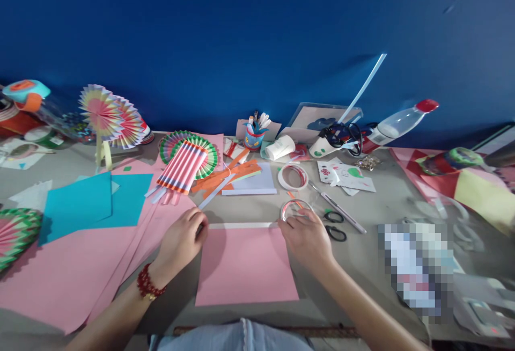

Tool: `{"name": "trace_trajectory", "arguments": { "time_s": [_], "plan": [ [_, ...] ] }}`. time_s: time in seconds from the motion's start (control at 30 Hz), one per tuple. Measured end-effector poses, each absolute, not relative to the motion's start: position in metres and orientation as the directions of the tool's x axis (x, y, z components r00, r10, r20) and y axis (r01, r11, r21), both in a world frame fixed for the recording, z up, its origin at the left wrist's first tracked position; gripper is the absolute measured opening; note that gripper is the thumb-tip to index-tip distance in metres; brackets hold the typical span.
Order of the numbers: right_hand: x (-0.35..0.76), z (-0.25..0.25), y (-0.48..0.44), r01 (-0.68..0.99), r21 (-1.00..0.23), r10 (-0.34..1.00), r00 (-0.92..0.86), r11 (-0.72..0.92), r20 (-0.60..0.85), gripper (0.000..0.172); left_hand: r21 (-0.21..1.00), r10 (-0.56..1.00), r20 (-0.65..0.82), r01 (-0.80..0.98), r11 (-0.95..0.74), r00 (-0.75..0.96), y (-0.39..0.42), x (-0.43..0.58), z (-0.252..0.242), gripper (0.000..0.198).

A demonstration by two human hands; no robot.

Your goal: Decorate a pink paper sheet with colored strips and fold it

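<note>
A pink sheet of paper (pixel 246 265) lies in front of me with a white strip (pixel 241 225) along its far edge. My left hand (pixel 181 241), wearing a red beaded bracelet (pixel 148 283), is closed at the strip's left end; its fingertips are partly hidden. At the other end, my right hand (pixel 308 237) has its fingers curled over a thin roll of tape (pixel 286 207), whose near side they cover. Just right of that hand lie black-handled scissors (pixel 336 233). Beyond the roll is a wider white tape roll (pixel 293 177).
Blue paper (pixel 80 200) and pink sheets (pixel 88 270) cover the left side. Pleated paper (pixel 183 166), orange strips (pixel 225 176) and a pen cup (pixel 254 137) stand or lie farther back. A utility knife (pixel 344 213) and plastic bottle (pixel 402 125) are to the right.
</note>
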State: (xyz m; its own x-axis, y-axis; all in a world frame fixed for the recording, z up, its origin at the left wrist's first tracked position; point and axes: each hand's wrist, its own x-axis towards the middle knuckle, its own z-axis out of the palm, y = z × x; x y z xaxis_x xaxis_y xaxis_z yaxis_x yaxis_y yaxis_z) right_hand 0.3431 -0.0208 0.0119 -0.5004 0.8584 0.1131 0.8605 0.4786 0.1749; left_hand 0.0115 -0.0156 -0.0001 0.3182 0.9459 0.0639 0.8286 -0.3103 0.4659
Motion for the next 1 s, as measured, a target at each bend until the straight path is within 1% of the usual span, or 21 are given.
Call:
{"name": "trace_trajectory", "arguments": {
  "time_s": [0.17,0.33,0.43,0.6,0.67,0.73,0.8,0.87,0.93,1.0],
  "plan": [
    [0.34,0.017,-0.02,0.874,0.174,0.88,-0.47,0.453,0.069,0.023,0.458,0.949,0.045,0.838,-0.296,0.311,-0.015,0.013,0.004,0.008],
    [0.339,0.021,-0.02,0.88,0.171,0.887,-0.457,0.443,0.058,0.02,0.397,0.958,0.025,0.877,-0.273,0.287,-0.014,0.013,0.009,0.009],
    [0.339,0.021,-0.02,0.88,0.168,0.886,-0.46,0.445,0.061,0.02,0.38,0.959,0.045,0.883,-0.276,0.281,-0.015,0.011,0.007,0.008],
    [0.339,0.019,-0.02,0.879,0.165,0.884,-0.463,0.448,0.07,0.019,0.405,0.955,0.103,0.866,-0.294,0.277,-0.018,0.008,0.006,0.004],
    [0.34,0.019,-0.02,0.876,0.155,0.88,-0.471,0.457,0.069,0.019,0.387,0.946,0.151,0.864,-0.323,0.286,-0.019,0.012,0.011,0.011],
    [0.34,0.021,-0.02,0.871,0.145,0.874,-0.482,0.47,0.063,0.019,0.352,0.909,0.188,0.838,-0.416,0.372,-0.02,0.018,0.017,0.022],
    [0.34,0.022,-0.02,0.871,0.146,0.874,-0.482,0.47,0.062,0.02,0.309,0.806,0.171,0.746,-0.59,0.566,-0.023,0.025,0.021,0.035],
    [0.34,0.024,-0.02,0.872,0.151,0.876,-0.479,0.466,0.064,0.018,0.267,0.661,0.124,0.617,-0.74,0.74,-0.028,0.029,0.019,0.051],
    [0.34,0.023,-0.021,0.872,0.154,0.876,-0.478,0.465,0.064,0.017,0.232,0.599,0.107,0.566,-0.791,0.793,-0.033,0.027,0.013,0.068],
    [0.34,0.022,-0.021,0.872,0.157,0.877,-0.477,0.464,0.06,0.016,0.209,0.612,0.1,0.585,-0.784,0.785,-0.038,0.021,0.007,0.077]
  ]
}}
